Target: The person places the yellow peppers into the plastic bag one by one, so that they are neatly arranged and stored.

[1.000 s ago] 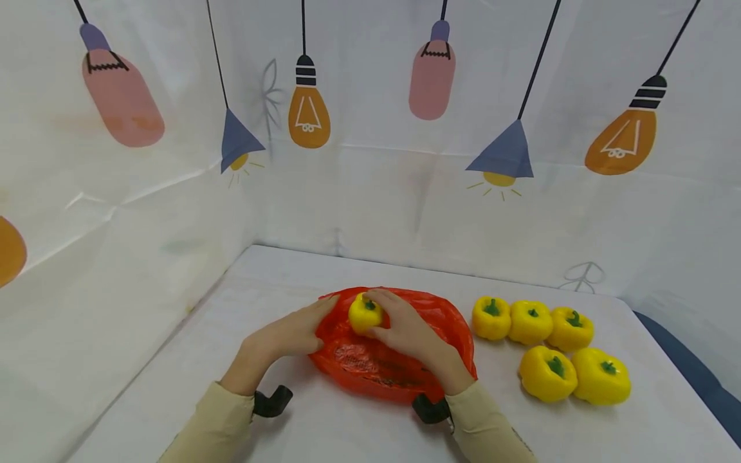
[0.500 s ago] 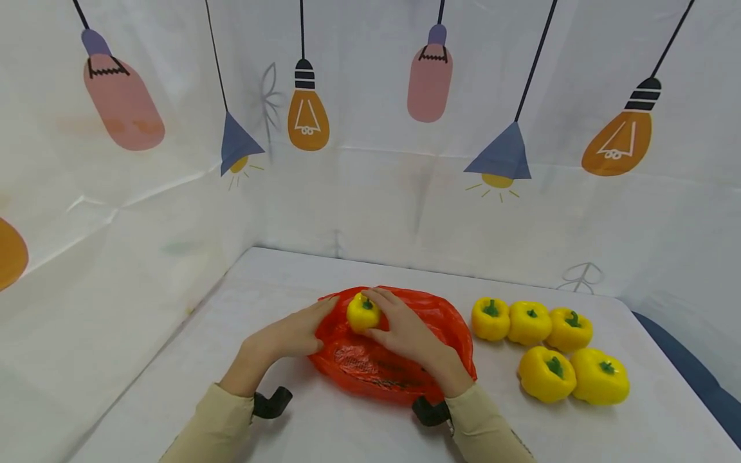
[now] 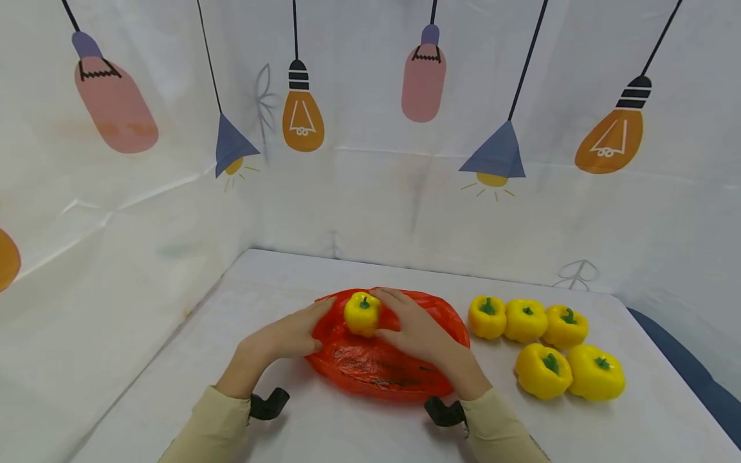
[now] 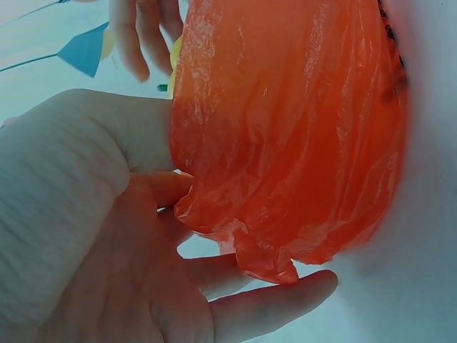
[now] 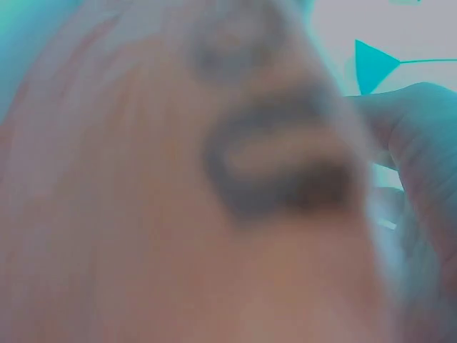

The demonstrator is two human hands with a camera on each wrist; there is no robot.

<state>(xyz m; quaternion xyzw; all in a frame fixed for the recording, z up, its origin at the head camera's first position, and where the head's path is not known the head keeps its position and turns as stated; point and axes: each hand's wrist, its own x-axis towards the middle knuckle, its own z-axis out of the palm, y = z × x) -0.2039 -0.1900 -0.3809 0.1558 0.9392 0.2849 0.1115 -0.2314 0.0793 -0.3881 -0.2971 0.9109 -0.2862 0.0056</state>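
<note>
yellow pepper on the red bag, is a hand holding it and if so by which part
I can't tell: the right hand is at the right side of the pepper, but contact is unclear.

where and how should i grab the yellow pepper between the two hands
Probably grip the yellow pepper by its rounded body, coming from the right: the right hand is beside it, fingers toward its far side and thumb toward its near side. The green stem points up, leaving the bulging sides exposed, while the left hand is at the left edge of the red bag.
</note>
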